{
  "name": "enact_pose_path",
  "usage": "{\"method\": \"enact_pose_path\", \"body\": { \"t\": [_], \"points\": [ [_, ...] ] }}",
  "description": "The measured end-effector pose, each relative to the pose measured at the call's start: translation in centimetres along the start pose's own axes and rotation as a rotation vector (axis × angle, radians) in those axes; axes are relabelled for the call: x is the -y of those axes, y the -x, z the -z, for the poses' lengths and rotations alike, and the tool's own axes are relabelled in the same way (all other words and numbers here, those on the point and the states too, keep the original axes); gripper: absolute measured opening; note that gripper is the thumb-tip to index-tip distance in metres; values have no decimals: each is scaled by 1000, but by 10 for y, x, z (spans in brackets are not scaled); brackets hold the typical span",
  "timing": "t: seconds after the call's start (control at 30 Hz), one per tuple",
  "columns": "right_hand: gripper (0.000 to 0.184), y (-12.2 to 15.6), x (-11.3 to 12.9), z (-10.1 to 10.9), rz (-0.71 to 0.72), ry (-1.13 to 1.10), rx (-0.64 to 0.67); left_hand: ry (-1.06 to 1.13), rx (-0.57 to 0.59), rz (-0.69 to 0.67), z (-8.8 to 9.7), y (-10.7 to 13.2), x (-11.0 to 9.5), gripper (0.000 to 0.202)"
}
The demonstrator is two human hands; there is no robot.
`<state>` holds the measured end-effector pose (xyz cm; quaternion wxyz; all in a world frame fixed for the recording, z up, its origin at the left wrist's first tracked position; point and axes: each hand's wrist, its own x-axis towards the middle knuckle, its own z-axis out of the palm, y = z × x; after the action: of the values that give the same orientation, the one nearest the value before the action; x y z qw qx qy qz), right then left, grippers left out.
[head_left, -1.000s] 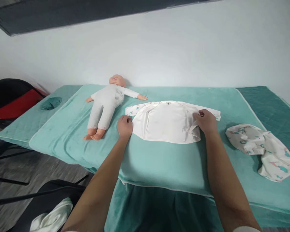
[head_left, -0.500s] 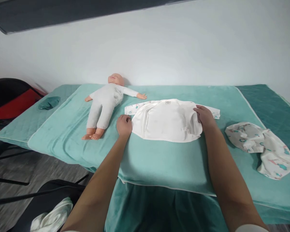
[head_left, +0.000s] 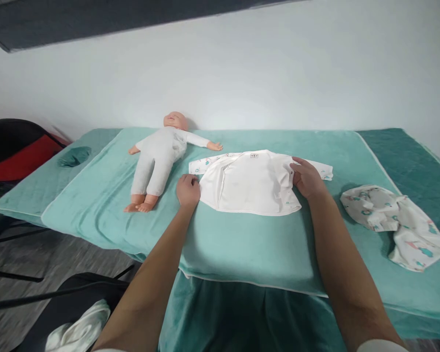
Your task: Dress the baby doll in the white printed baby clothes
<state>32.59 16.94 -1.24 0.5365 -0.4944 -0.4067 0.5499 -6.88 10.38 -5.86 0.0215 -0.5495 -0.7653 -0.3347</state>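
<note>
A white long-sleeved baby shirt (head_left: 251,186) lies spread out on the green padded cover, its printed sleeves stretched to both sides. My left hand (head_left: 188,189) rests on the cover with curled fingers, closed at the shirt's left edge. At the opposite side, my right hand (head_left: 308,179) pinches the shirt's right edge below the sleeve, where the cloth is creased. Some of the right fingers are hidden behind the hand. To the left, a baby doll (head_left: 159,156) in a white body suit lies on its back, one arm reaching toward the shirt.
A crumpled printed baby garment (head_left: 396,220) lies at the right on the green cover (head_left: 249,249). Chairs stand at the left, one with a red part (head_left: 25,156); a white cloth (head_left: 80,327) lies on the near chair. A white wall (head_left: 242,78) rises behind the table.
My right hand has shifted slightly left, drawing the shirt's right edge inward and baring some printed cloth at its lower right corner. My left hand and the doll have stayed put.
</note>
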Motion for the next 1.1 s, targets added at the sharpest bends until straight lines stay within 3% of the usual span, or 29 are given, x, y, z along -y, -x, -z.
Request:
{"method": "enact_pose_path", "body": {
  "t": [0.13, 0.3, 0.43, 0.53, 0.67, 0.8, 0.93, 1.03, 1.1],
  "points": [
    [66, 9, -6, 3, 5, 245, -62, -4, 0, 5, -1, 0, 1, 21],
    [68, 39, -18, 5, 217, 677, -243, 6, 7, 4, 0, 0, 0, 21],
    [56, 83, -29, 4, 450, 828, -281, 9, 1, -5, -1, 0, 1, 20],
    [48, 115, -37, 1, 612, 998, -221, 10, -1, -11, -2, 0, 2, 20],
    [33, 133, -41, -4, 642, 1209, -223, 11, 7, -5, 0, 0, 0, 20],
    [23, 133, -40, -2, 475, 1092, -298, 16, 7, 5, 1, 1, -3, 20],
    [32, 132, -38, 6, 333, 742, -546, 6, 12, -8, 2, 2, -4, 20],
    [41, 130, -37, 13, 329, 549, -659, -5, 20, -10, 3, 2, -4, 22],
    [45, 129, -39, 16, 422, 569, -730, -9, 27, -5, 3, 2, -4, 22]
  ]
}}
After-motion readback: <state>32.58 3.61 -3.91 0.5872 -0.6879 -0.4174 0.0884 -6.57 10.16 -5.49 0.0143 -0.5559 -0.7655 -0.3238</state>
